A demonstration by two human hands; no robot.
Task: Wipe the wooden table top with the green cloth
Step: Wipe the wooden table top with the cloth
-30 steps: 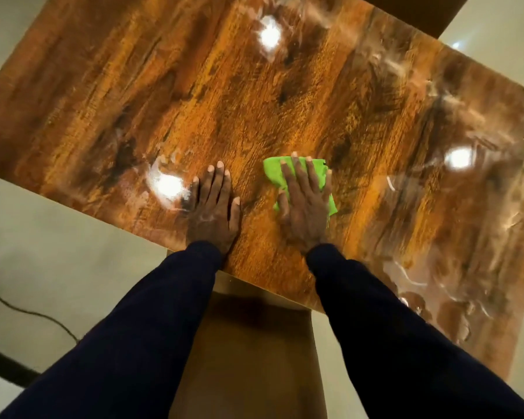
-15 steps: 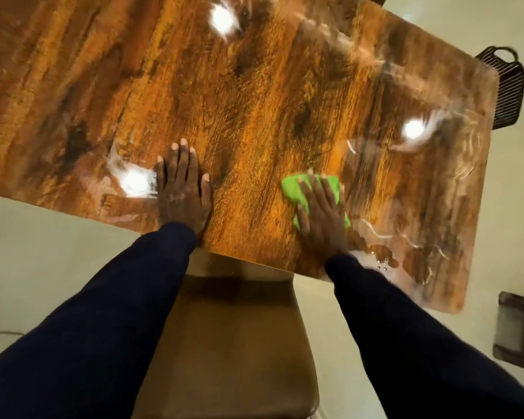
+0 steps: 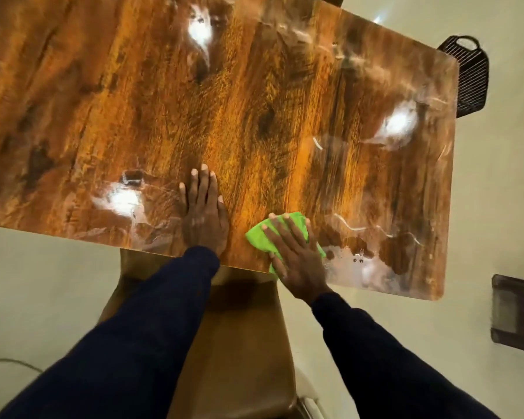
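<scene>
Sleeves (image 3: pixel 139 343) of dark blue reach forward from the bottom of the view, one on each arm. Between them sits a brown chair (image 3: pixel 239 343), pushed up to the near edge of the worktop (image 3: pixel 254 101). The right hand (image 3: pixel 297 258) lies flat on the green cloth (image 3: pixel 255 238) and presses it down. Its fingers (image 3: pixel 282 234) are straight and spread wide over the cloth. The cloth is bunched up on the worktop, right at the near edge, a bit to the right of the chair. The left hand (image 3: pixel 204 216) rests flat on the bare wood just beside the cloth, not touching it. Its fingers (image 3: pixel 204 182) are straight and close together, and they hold nothing. The wood is shiny, with bright spots of light and pale streaks near the right end. Past the far right corner, a black basket (image 3: pixel 469 77) with a handle sits on the pale floor (image 3: pixel 43 282).
</scene>
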